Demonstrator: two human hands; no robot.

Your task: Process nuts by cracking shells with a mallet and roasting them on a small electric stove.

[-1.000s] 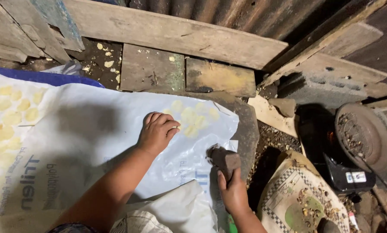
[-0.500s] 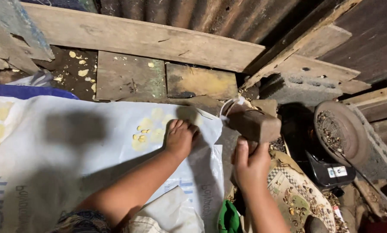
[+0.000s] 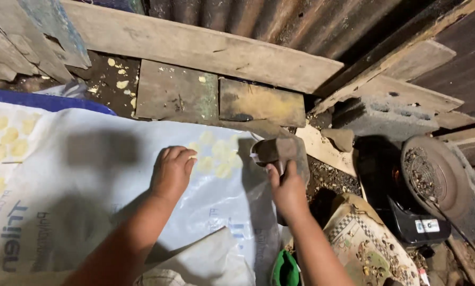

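On the white plastic sheet (image 3: 89, 180), spread across the ground, the left hand (image 3: 171, 172) is laid knuckles up, fingers curled and pressed down against the sheet; nothing is seen held in it. Pale yellow round pieces (image 3: 216, 156) are seen through the sheet just right of those fingertips, between the two hands. More yellow pieces (image 3: 2, 143) are visible at the sheet's far left edge.

The right hand (image 3: 287, 185) is raised at the sheet's right edge, fingers wrapped around the lower end of a dark flat stone (image 3: 279, 151). The stone is held above the hand, tilted, its upper part over the sheet's corner and close to the yellow pieces. Contact between stone and sheet cannot be told.

Behind the sheet, worn wooden planks (image 3: 205, 50) and two flat boards (image 3: 221, 98) are laid. To the right, a round black grill (image 3: 430, 177) and a patterned woven sack (image 3: 364, 243) are seen. A green object (image 3: 286, 269) is partly visible below the right forearm.
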